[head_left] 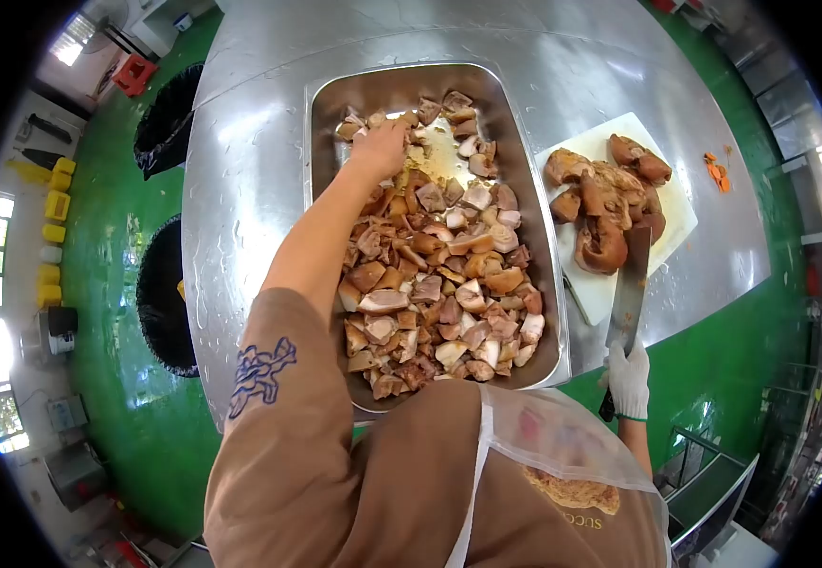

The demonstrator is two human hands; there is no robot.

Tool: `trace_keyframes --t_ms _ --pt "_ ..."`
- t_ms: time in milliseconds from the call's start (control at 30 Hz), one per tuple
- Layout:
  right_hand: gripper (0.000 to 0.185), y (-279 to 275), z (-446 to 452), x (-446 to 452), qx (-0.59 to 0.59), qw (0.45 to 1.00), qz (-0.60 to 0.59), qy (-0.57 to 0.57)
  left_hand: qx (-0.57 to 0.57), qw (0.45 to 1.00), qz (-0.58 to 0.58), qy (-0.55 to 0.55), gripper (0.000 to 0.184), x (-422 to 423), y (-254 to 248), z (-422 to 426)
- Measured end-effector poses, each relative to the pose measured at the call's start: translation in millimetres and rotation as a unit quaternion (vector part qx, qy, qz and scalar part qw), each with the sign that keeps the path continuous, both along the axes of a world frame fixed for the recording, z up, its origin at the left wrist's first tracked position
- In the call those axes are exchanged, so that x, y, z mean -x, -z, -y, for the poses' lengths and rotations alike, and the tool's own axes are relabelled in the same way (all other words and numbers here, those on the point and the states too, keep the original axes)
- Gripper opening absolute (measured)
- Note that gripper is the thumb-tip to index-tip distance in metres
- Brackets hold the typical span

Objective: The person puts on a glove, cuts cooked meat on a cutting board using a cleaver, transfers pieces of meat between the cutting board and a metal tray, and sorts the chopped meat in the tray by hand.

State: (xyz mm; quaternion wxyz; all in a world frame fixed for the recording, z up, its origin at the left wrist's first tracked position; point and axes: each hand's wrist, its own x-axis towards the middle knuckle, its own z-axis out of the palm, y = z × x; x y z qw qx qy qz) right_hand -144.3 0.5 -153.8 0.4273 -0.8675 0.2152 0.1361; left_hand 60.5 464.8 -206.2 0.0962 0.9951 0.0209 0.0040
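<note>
A deep steel tray (536, 218) holds many chunks of cooked, brown-skinned meat (430, 284), heaped thickest in the near half. My bare left hand (380, 150) reaches into its far left corner, fingers curled down on some meat pieces (354, 123) there; the fingertips are partly hidden. In a white knit glove, my right hand (629, 379) grips the dark handle of a broad-bladed knife (631, 289). The blade points away from me, across the edge of a white cutting board (681, 213). Large uncut pieces of braised meat (610, 204) lie on that board, beside the blade.
Tray and board rest on a wet steel table (250, 123). Orange scraps (717, 172) lie right of the board. Two black-lined bins (167, 293) stand left on the green floor (113, 379). A metal-framed cart (714, 488) is at the lower right.
</note>
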Motion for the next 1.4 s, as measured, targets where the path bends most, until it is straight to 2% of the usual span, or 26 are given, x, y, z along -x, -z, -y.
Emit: trace_keyframes --t_ms 100,167,233,267,367,433,533,633,667,767,800,867,900,933,1033,1067,1133,1233,1333,1367,1400 --pt "0.026 4.0 0.4 1.5 0.013 1.000 0.005 0.010 0.047 0.995 -0.085 0.034 0.041 8.5 7.1 21.6" --pt "0.024 -2.0 -4.6 1.8 0.015 1.000 0.010 0.012 0.105 0.979 -0.101 0.145 0.042 39.8 -12.3 47.6" --pt "0.023 -4.1 -7.9 0.0 0.010 1.000 0.011 0.010 0.070 0.972 -0.116 0.194 0.040 56.7 -26.4 55.2" --pt "0.023 -4.0 -5.9 0.2 0.006 1.000 0.007 0.010 0.085 0.977 -0.096 0.169 0.038 50.8 -21.8 50.7" --pt "0.023 -7.9 -5.3 -1.2 -0.001 1.000 -0.003 0.006 -0.107 0.980 0.000 0.166 0.030 21.4 -15.1 15.9" --pt "0.024 -7.1 -3.0 -1.3 -0.005 1.000 -0.004 0.003 -0.094 0.996 0.014 0.005 0.022 16.4 7.5 -8.9" --pt "0.026 4.7 5.8 0.1 -0.016 1.000 0.023 -0.009 -0.084 0.987 -0.138 0.017 0.025 25.4 -4.8 -27.0" --pt "0.029 7.5 5.2 1.5 -0.008 1.000 0.028 -0.004 0.024 0.960 -0.277 0.004 0.032 29.5 -30.8 -30.4" --pt "0.029 4.3 2.4 1.2 -0.012 1.000 0.018 0.001 0.034 0.953 -0.300 -0.031 0.036 27.8 -43.6 -29.7" --pt "0.027 -2.5 -2.8 -1.1 -0.021 1.000 0.006 0.009 -0.004 0.992 -0.120 -0.047 0.039 14.0 5.7 -51.9" --pt "0.025 -0.3 -0.9 -0.9 -0.024 1.000 0.010 0.011 -0.002 0.983 -0.171 -0.068 0.047 6.6 -1.4 -48.9" --pt "0.025 -1.3 0.3 -1.5 -0.020 1.000 0.006 0.014 -0.012 0.984 -0.116 -0.136 0.049 -15.1 25.1 -56.5" --pt "0.028 -3.3 -1.7 -1.9 -0.015 1.000 -0.003 0.015 -0.017 0.981 -0.088 -0.170 0.051 -18.7 22.4 -52.4" --pt "0.032 -4.7 -3.2 -2.8 -0.010 1.000 -0.012 0.015 0.019 0.967 -0.127 -0.222 0.054 -26.1 17.3 -50.8" --pt "0.033 -5.2 -6.2 -1.3 -0.019 1.000 -0.003 0.022 -0.003 0.976 -0.119 -0.182 0.050 -25.4 10.8 -50.0" --pt "0.028 -4.6 -6.2 -1.1 -0.015 1.000 0.003 0.025 -0.001 0.981 -0.084 -0.174 0.038 -24.4 18.7 -52.6" --pt "0.021 -1.8 -6.3 -1.5 -0.008 0.999 0.013 0.028 -0.010 0.986 -0.065 -0.154 0.031 -24.5 23.8 -51.5" --pt "0.022 13.3 8.3 1.1 0.002 0.998 0.057 -0.023 -0.011 0.989 -0.048 -0.141 0.024 -22.4 24.5 -54.9" --pt "0.035 -3.3 -4.8 -0.7 -0.007 1.000 0.004 0.005 -0.053 0.989 -0.013 -0.137 0.023 -12.7 36.0 -43.1" --pt "0.035 -4.2 -4.9 -0.7 -0.006 1.000 0.001 0.012 -0.078 0.988 0.003 -0.136 0.023 -6.1 39.1 -38.6" --pt "0.035 -4.3 -5.7 -0.6 -0.005 1.000 -0.002 0.017 -0.048 0.990 -0.009 -0.135 0.023 1.1 35.5 -33.9"
